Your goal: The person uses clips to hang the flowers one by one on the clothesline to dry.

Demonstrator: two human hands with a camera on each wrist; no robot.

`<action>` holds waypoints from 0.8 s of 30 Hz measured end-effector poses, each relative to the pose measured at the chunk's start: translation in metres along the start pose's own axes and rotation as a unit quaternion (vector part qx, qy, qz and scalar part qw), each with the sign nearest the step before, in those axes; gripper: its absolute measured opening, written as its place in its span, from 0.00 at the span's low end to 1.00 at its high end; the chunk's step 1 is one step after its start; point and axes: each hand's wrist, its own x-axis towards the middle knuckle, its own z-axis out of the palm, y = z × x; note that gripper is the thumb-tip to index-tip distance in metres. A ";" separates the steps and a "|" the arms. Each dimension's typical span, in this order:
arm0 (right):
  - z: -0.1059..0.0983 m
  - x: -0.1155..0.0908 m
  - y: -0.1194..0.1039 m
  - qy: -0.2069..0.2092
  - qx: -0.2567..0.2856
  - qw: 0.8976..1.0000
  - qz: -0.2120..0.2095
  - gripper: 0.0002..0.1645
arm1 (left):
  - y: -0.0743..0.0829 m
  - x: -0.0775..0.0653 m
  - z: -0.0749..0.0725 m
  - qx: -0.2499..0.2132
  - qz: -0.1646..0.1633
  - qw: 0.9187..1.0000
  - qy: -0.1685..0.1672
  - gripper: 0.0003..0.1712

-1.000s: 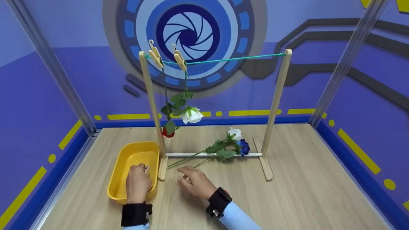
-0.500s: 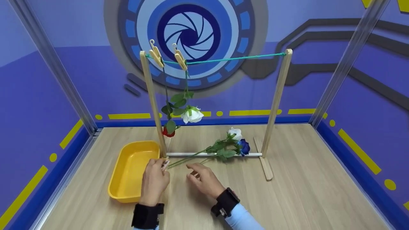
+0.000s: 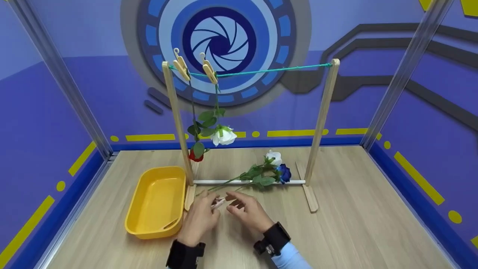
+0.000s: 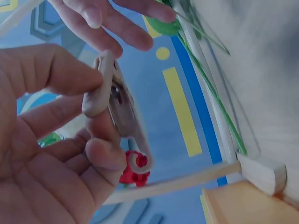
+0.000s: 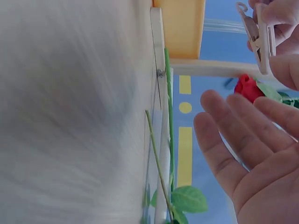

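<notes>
My left hand [image 3: 201, 216] pinches a pale clothespin [image 4: 125, 112] with a hooked end, between thumb and fingers, just right of the yellow tray. Close beside it, my right hand [image 3: 251, 213] holds nothing; its fingers are loosely extended toward the clothespin, as the right wrist view also shows. Behind the hands, a white rose [image 3: 274, 157] and a blue rose [image 3: 284, 173] lie across the rack's bottom bar, stems pointing left. A red rose [image 3: 196, 155] and another white rose [image 3: 224, 135] hang head down from the green cord [image 3: 269, 70], each held by a clothespin.
The yellow tray [image 3: 135, 209] stands left of the rack, with a clothespin [image 3: 170, 224] in its near right corner. Wooden posts [image 3: 323, 119] on flat feet carry the cord. Blue printed walls [image 3: 425, 157] enclose the table on the back and sides.
My left hand has lifted out of the yellow tray with the clothespin and moved right, up to the right hand. The right hand has shifted slightly right.
</notes>
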 end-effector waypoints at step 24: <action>-0.016 -0.006 -0.001 0.001 0.051 0.998 0.034 0.08 | 0.009 0.002 0.016 -0.019 0.046 0.998 -0.033 0.19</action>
